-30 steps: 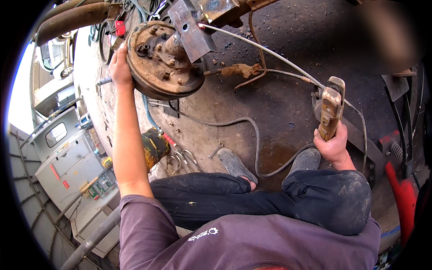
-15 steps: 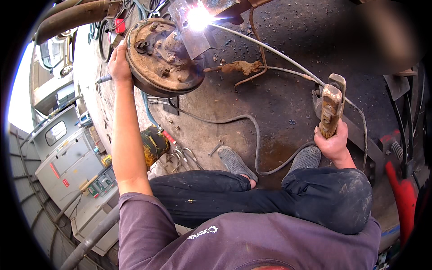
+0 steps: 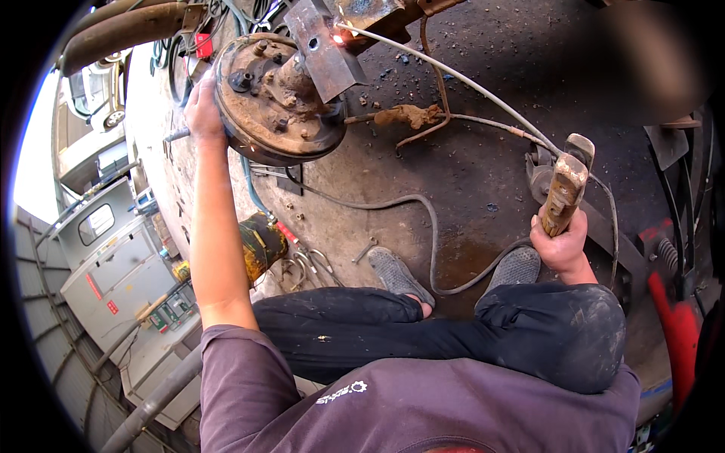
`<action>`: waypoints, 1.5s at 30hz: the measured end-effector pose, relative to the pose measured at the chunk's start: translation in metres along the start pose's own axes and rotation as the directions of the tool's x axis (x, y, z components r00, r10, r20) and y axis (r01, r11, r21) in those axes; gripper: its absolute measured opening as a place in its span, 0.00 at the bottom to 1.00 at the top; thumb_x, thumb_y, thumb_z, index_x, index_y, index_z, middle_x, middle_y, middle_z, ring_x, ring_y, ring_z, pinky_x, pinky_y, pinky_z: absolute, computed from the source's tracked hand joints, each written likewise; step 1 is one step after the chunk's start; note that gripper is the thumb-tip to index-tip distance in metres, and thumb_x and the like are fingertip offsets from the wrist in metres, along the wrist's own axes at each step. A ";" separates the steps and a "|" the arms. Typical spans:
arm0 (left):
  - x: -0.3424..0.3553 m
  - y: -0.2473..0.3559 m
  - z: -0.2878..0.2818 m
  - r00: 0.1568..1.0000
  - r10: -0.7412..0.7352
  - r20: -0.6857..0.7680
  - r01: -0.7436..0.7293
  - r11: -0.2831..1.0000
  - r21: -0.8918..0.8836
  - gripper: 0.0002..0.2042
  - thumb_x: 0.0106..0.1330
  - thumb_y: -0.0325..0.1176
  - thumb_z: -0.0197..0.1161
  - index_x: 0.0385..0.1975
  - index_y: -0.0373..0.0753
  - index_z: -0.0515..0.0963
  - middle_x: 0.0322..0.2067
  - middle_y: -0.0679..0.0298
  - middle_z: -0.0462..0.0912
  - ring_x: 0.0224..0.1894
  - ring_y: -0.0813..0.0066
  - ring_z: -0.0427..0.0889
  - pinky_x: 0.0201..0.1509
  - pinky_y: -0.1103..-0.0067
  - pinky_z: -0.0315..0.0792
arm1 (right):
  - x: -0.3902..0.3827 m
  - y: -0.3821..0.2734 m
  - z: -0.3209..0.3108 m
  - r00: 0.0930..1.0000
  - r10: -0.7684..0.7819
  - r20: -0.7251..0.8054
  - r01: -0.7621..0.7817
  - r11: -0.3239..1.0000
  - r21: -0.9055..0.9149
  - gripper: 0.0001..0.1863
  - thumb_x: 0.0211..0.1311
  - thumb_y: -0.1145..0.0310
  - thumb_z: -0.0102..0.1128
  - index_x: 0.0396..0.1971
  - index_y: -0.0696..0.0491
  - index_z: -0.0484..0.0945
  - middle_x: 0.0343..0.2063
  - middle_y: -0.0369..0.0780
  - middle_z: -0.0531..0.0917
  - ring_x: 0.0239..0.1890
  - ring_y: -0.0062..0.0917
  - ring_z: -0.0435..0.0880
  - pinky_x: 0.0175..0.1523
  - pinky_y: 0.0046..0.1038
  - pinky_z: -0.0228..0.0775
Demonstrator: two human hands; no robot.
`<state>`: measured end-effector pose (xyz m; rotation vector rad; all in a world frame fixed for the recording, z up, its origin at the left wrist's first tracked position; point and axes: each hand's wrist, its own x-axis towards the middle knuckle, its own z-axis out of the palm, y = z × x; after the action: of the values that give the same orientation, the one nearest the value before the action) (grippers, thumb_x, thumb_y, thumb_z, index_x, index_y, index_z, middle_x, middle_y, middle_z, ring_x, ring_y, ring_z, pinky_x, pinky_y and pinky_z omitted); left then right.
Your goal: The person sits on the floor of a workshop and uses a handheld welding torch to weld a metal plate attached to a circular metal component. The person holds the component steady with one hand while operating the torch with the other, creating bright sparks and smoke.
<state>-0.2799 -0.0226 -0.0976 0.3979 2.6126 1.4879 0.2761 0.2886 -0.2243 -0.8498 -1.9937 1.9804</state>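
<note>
My left hand [image 3: 204,113] grips the outer rim of a rusty round brake drum [image 3: 249,136] with studs on its face. A flat steel plate [image 3: 321,60] with a hole stands against the drum's central hub. A small orange-hot weld spot [image 3: 338,39] glows where that plate meets a rusty beam [image 3: 381,19]. My right hand [image 3: 561,241] is closed round the handle of a worn welding electrode holder [image 3: 565,185]. From its jaws a long pale welding rod [image 3: 453,74] runs up left, its tip close to the glowing spot.
A dark cable [image 3: 362,204] snakes across the floor past my shoes [image 3: 396,272]. A bent rusty rod [image 3: 445,83] lies beyond it. Left of my knees are a yellow-black cylindrical tool [image 3: 260,245] and a wrench [image 3: 365,250]. A red metal part [image 3: 672,340] stands at the right.
The bright welding arc has gone out, leaving an orange glow. My right hand and the electrode holder have shifted slightly right and down. My left hand stays on the drum.
</note>
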 end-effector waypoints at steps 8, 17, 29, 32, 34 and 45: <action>0.004 -0.006 -0.004 1.000 0.016 -0.014 -0.015 1.000 0.004 0.17 0.75 0.36 0.61 0.54 0.29 0.83 0.50 0.60 0.87 0.51 0.75 0.82 0.59 0.80 0.73 | 0.005 -0.005 0.001 1.000 -0.025 0.017 0.026 0.998 -0.054 0.13 0.51 0.80 0.68 0.38 0.61 0.77 0.23 0.39 0.83 0.24 0.21 0.81 0.33 0.27 0.74; -0.001 0.001 0.003 0.999 -0.014 -0.038 0.014 1.000 -0.016 0.17 0.75 0.36 0.61 0.55 0.28 0.82 0.50 0.59 0.87 0.52 0.74 0.82 0.60 0.79 0.73 | 0.009 -0.009 0.003 0.998 -0.051 0.029 0.053 0.997 -0.061 0.11 0.53 0.81 0.66 0.36 0.59 0.74 0.23 0.34 0.78 0.25 0.15 0.75 0.31 0.24 0.69; 0.000 -0.001 0.002 0.999 -0.002 -0.034 0.002 1.000 -0.017 0.18 0.75 0.36 0.62 0.54 0.28 0.83 0.50 0.59 0.87 0.52 0.73 0.82 0.60 0.79 0.73 | 0.011 -0.010 0.005 0.998 -0.056 0.034 0.058 0.996 -0.075 0.13 0.53 0.81 0.66 0.38 0.60 0.75 0.24 0.34 0.78 0.25 0.16 0.75 0.32 0.24 0.69; 0.001 0.000 0.001 1.000 -0.008 -0.029 0.007 1.000 -0.020 0.18 0.75 0.36 0.62 0.54 0.28 0.83 0.49 0.59 0.86 0.51 0.74 0.82 0.59 0.79 0.73 | 0.011 -0.010 0.005 0.998 -0.052 0.037 0.055 0.996 -0.075 0.13 0.53 0.81 0.66 0.38 0.60 0.75 0.24 0.34 0.78 0.25 0.16 0.75 0.32 0.24 0.69; 0.002 -0.001 -0.001 1.000 -0.016 -0.023 0.015 0.999 -0.037 0.18 0.75 0.36 0.62 0.54 0.28 0.83 0.49 0.60 0.86 0.51 0.74 0.82 0.58 0.80 0.74 | 0.011 -0.010 0.005 0.998 -0.055 0.040 0.057 0.996 -0.075 0.13 0.53 0.81 0.66 0.38 0.60 0.75 0.25 0.34 0.78 0.25 0.15 0.75 0.32 0.24 0.69; -0.002 0.001 0.001 1.000 -0.018 -0.023 0.017 1.000 -0.022 0.17 0.75 0.37 0.63 0.53 0.29 0.84 0.46 0.62 0.87 0.47 0.77 0.82 0.55 0.80 0.75 | 0.011 -0.009 0.004 0.997 -0.053 0.051 0.057 0.996 -0.074 0.13 0.54 0.81 0.66 0.38 0.59 0.75 0.25 0.34 0.78 0.25 0.15 0.75 0.32 0.24 0.69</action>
<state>-0.2777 -0.0220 -0.0968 0.3569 2.6084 1.5235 0.2627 0.2911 -0.2185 -0.7612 -2.1073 1.9252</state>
